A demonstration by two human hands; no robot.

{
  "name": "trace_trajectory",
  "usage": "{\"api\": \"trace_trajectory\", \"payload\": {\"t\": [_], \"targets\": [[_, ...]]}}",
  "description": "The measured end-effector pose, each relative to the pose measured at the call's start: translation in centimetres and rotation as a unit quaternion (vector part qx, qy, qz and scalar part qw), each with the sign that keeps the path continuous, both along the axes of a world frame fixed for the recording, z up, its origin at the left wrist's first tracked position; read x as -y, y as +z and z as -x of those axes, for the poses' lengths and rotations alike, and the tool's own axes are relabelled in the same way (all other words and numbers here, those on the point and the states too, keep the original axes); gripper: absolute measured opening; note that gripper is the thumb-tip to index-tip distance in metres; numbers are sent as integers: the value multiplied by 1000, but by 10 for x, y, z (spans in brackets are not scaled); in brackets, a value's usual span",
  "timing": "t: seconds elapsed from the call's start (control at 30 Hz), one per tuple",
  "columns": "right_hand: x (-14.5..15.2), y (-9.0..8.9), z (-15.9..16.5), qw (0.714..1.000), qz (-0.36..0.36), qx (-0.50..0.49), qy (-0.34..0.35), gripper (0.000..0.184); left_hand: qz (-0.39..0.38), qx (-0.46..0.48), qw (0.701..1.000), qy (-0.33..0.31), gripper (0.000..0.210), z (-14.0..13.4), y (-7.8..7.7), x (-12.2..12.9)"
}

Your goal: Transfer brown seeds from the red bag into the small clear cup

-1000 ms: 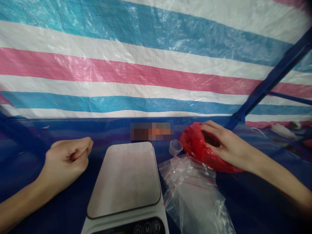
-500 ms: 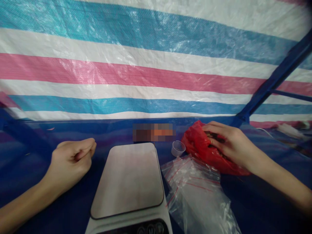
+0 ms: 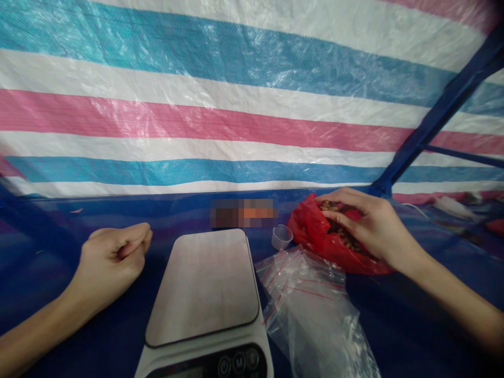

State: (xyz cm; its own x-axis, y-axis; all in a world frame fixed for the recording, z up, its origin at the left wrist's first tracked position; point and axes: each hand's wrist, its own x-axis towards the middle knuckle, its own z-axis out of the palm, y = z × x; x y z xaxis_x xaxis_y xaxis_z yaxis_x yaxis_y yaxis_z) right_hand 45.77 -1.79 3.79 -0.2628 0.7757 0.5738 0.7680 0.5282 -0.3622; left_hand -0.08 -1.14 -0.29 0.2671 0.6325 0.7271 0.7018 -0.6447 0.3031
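Observation:
My right hand reaches into the mouth of a red plastic bag. Its thumb and fingers are apart, and small brown pieces, too blurred to name, show below them in the bag. On the other side, my left hand is curled into a fist beside a kitchen scale, with nothing showing in it. The scale's steel plate is bare. Between the scale and the red bag stands a small clear plastic cup. Clear zip bags with red seal lines lie in front of the cup.
A dark and orange object, blurred out, sits behind the scale. Striped plastic sheeting hangs behind the blue table surface. A blue frame bar slants up at the right, with some blurred items beyond it.
My right hand has lifted slightly and its thumb and fingers have spread, baring more of the brown pieces. My left fist keeps its shape. The whole view has shifted a little.

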Motion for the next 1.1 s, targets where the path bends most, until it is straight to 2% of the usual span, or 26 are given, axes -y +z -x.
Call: {"api": "trace_trajectory", "payload": {"t": [0.5, 1.1], "targets": [[1, 1, -1, 1000, 5, -13, -5, 16, 9, 8, 1000, 7, 31, -2, 2, 1], [12, 19, 5, 999, -29, -5, -14, 17, 20, 13, 1000, 9, 29, 0, 0, -1]]}}
